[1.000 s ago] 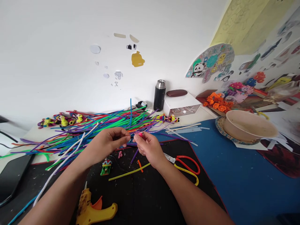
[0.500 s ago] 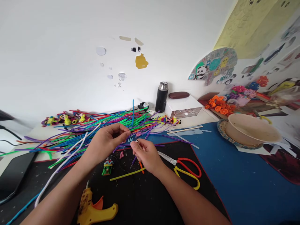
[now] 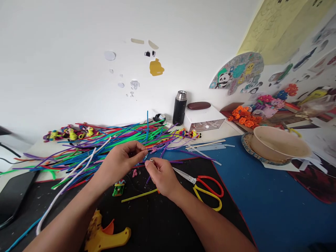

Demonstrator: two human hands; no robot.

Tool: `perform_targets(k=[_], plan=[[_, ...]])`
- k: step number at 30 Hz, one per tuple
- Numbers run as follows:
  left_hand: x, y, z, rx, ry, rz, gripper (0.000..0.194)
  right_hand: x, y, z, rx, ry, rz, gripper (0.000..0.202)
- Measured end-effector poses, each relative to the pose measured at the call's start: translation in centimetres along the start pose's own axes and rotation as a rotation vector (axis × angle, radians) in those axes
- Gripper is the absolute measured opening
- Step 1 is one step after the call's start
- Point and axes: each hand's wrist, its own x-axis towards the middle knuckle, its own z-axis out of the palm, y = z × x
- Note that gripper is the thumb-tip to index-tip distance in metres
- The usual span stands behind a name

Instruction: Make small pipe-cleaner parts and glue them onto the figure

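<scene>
My left hand is closed in a pinch above the black mat; whatever sits between its fingertips is hidden or too small to name. Close beside it, my right hand pinches a small white-and-dark piece between thumb and forefinger. Below the hands lie a yellow pipe cleaner, a tiny pink piece and a small green figure with a blue-and-red top. Scissors with red and yellow handles rest right of my right hand. A yellow glue gun is partly covered by my left forearm.
A heap of coloured pipe cleaners spreads behind the hands. Farther back stand a black flask and a white box. Glue sticks lie on the blue surface; a beige bowl is at right, a black phone-like slab at left.
My hands stay pinched near each other, the right one turned slightly so its back covers more of the orange piece below. The whole view has shifted slightly.
</scene>
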Motion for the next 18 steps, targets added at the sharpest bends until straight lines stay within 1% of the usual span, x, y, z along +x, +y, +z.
perform_targets(k=[4,11,18], plan=[[-0.06,-0.02,0.03,-0.013,-0.031,-0.001,0.042,-0.05,-0.05,0.13,-0.008,0.013,0.001,0.045],[-0.13,0.86,0.12,-0.029,-0.048,-0.009,0.045,0.09,0.36,0.13,0.014,0.022,0.034,0.043],[-0.08,0.74,0.12,-0.017,-0.061,-0.007,0.04,0.21,0.7,0.24,0.026,0.025,0.048,0.042]])
